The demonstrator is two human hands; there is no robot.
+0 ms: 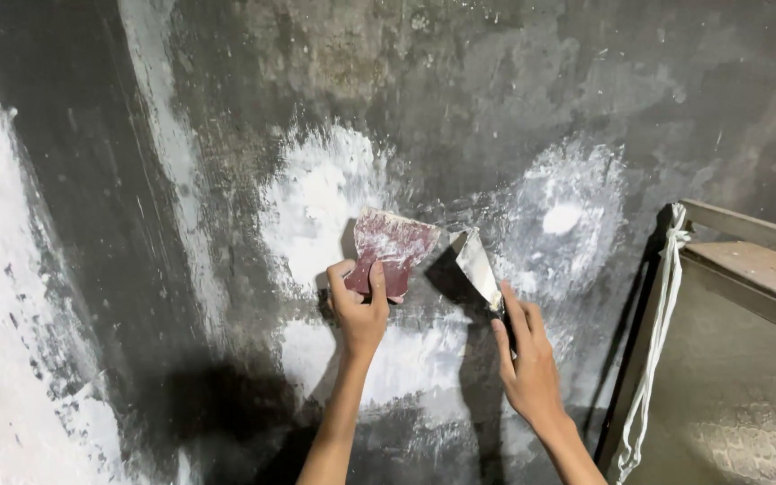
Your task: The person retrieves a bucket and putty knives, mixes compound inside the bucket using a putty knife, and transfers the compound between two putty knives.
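Note:
My left hand (357, 308) grips a dark red flat scraper (390, 250) smeared with white filler, held up against the grey wall (460, 81). My right hand (524, 357) holds a metal putty knife (478, 265) by its dark handle, blade tilted up and left. The knife's blade tip nearly meets the right corner of the red scraper. Both tools sit over white patches of filler (321, 202) spread on the wall.
A second round white patch (563, 216) lies to the right on the wall. A wide white smear (11, 359) covers the far left. A wooden frame (747, 260) with a white cord (662, 341) tied to it stands at the right.

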